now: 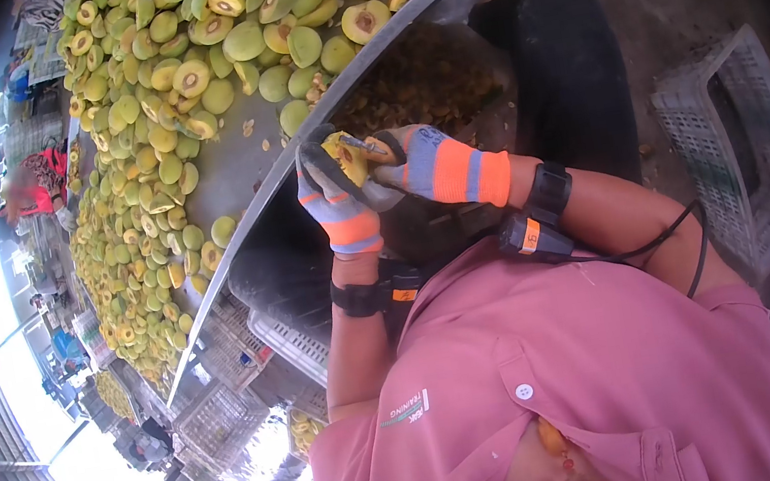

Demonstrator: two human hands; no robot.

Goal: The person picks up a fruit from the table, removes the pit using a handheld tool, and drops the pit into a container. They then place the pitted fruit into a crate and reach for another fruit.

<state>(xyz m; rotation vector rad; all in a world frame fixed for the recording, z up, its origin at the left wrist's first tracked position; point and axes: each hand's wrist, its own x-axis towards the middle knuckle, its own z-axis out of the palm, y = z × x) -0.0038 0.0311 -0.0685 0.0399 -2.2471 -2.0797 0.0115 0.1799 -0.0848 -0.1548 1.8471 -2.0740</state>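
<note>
My left hand (336, 198), in a grey glove with orange bands, is closed around a yellow peach half (348, 158) with its brown hollow facing my right hand. My right hand (438, 165), gloved alike, is closed on a small thin tool (378, 149) whose tip meets the cut face of the peach. Fingers hide most of the tool, so its exact kind cannot be made out. Both hands are held over my lap, just off the metal rim (269, 186) of a table heaped with green-yellow peach halves (241, 41), many with stones showing.
Peelings and scraps (427, 85) lie on the floor beneath the rim. A white plastic crate (740, 148) stands at the right, with more crates (223, 419) at the lower left. A cable runs along my right arm. Another person in red (39, 193) is across the table.
</note>
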